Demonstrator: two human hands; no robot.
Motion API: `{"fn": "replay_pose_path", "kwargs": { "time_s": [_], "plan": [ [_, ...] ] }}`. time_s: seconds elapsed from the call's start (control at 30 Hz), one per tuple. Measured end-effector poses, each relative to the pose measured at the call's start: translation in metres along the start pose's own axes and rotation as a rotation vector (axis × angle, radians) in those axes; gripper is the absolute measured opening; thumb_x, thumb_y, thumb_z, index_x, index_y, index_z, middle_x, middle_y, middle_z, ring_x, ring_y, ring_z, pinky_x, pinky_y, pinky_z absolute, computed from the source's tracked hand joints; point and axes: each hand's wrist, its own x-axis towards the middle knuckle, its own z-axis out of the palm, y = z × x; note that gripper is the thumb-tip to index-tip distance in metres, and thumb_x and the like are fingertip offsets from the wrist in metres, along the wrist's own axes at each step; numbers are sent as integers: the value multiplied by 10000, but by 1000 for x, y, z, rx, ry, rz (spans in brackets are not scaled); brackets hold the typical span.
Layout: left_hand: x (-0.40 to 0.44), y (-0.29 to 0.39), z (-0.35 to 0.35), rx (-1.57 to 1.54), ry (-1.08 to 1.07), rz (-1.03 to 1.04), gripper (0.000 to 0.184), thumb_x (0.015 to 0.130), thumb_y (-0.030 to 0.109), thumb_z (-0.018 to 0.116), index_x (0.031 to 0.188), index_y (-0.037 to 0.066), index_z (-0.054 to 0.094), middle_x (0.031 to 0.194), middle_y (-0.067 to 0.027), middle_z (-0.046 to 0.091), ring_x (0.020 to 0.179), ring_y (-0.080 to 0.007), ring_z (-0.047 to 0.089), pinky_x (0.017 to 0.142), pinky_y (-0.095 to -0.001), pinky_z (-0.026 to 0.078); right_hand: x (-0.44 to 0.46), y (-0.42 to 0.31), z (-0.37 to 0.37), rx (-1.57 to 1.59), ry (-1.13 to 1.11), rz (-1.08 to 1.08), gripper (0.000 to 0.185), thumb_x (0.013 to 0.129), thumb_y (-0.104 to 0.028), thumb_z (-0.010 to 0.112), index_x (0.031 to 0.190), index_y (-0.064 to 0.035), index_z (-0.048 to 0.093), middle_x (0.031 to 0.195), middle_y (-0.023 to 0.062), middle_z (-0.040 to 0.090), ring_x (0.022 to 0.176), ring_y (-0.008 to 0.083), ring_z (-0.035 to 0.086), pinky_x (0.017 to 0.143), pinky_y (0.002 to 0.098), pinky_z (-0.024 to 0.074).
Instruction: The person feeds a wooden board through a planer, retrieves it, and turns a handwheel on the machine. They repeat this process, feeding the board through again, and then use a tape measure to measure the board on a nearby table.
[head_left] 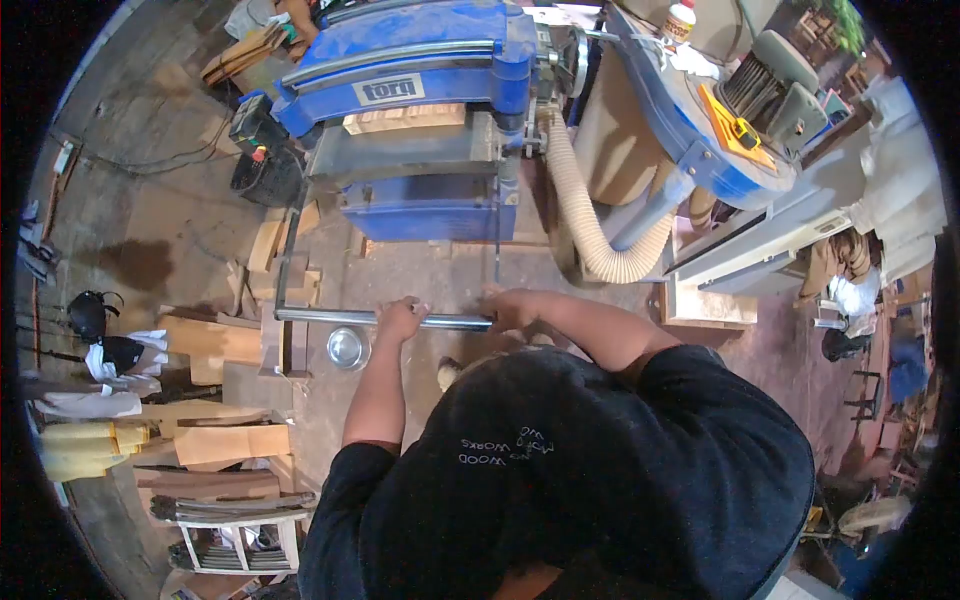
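Note:
A shiny metal roller (330, 315) spans the near end of a dark frame that reaches out from a blue planer (420, 50). My left hand (400, 318) is closed over the middle of this roller. Near the roller's right end, my right hand (511, 309) is closed round it, its fingertips partly hidden. Farther off, light wooden pieces (405, 118) lie side by side on the planer's metal bed (400, 155), under its head. Neither hand touches them.
A round metal tin (348, 348) sits just below the roller's left part. Boards (230, 445) are stacked on the left. A ribbed hose (580, 215) curves down at the right, beside a blue machine table (650, 100) with a yellow tool (742, 133) and a bottle (679, 20).

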Motion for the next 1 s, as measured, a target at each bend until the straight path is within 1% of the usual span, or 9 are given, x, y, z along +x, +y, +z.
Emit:
{"fn": "replay_pose_path", "kwargs": {
  "time_s": [0.3, 0.4, 0.47, 0.5, 0.57, 0.6, 0.77, 0.9, 1.0],
  "plan": [
    [-2, 0, -1, 7, 42, 25, 500, 839, 529, 532, 1145, 151, 643, 1063, -124, 665, 1111, -323, 541, 1001, -464, 277, -14, -21, -17, 155, -104, 132, 456, 813, -335, 652, 1228, -176, 552, 1115, 140, 600, 1084, 333, 537, 922, 444, 417],
    [-1, -2, 2, -7, 55, 21, 510, 841, 531, 526, 1161, 150, 634, 1070, -134, 662, 1126, -332, 532, 1028, -492, 248, 1, 6, 4, 91, -5, 79, 469, 812, -349, 652, 1234, -169, 556, 1131, 142, 602, 1080, 337, 545, 947, 442, 400],
    [-1, -1, 3, -14, 41, 4, 514, 843, 529, 523, 1171, 148, 627, 1088, -141, 654, 1141, -334, 525, 1047, -508, 221, 5, 12, 8, -20, 67, -65, 480, 809, -352, 650, 1242, -165, 561, 1133, 154, 604, 1081, 339, 547, 954, 435, 397],
    [-1, 0, 3, -20, 24, -8, 518, 846, 528, 519, 1181, 146, 620, 1106, -148, 646, 1156, -336, 517, 1066, -524, 193, 4, 9, 7, -20, 68, -65, 480, 809, -352, 650, 1242, -165, 561, 1133, 154, 604, 1081, 339, 547, 954, 435, 397],
    [-1, 0, 4, 2, 13, 0, 521, 849, 526, 512, 1193, 148, 611, 1126, -154, 636, 1168, -335, 511, 1078, -535, 166, 2, 6, 0, 143, -111, 122, 461, 805, -343, 648, 1225, -166, 581, 1104, 165, 611, 1092, 335, 538, 947, 429, 401],
    [0, -1, 2, 25, 6, 6, 524, 853, 524, 506, 1206, 149, 602, 1145, -160, 626, 1180, -334, 504, 1090, -546, 140, 4, 5, -2, 132, -109, 118, 461, 805, -343, 648, 1225, -166, 581, 1104, 165, 611, 1092, 335, 538, 947, 429, 401],
    [-3, 3, -5, 15, -46, -4, 507, 854, 500, 499, 1217, 159, 592, 1164, -150, 619, 1194, -322, 497, 1100, -531, 130, -4, 0, -4, 26, 37, -43, 410, 808, -340, 644, 1159, -131, 613, 1051, 169, 615, 1039, 334, 545, 915, 417, 408],
    [-4, 8, -14, -34, -109, -34, 489, 847, 481, 502, 1215, 172, 591, 1173, -129, 619, 1198, -309, 495, 1102, -515, 135, 4, 12, 7, 28, 47, 8, 404, 810, -350, 642, 1130, -105, 620, 1035, 170, 611, 1032, 333, 541, 907, 412, 408],
    [-2, 5, -7, -16, -70, -20, 487, 845, 493, 496, 1208, 184, 595, 1175, -122, 620, 1185, -304, 506, 1100, -508, 147, 5, 16, 11, 78, 46, -25, 412, 814, -367, 640, 1119, -90, 622, 1021, 172, 605, 1043, 336, 534, 911, 413, 405]
  ]
}}
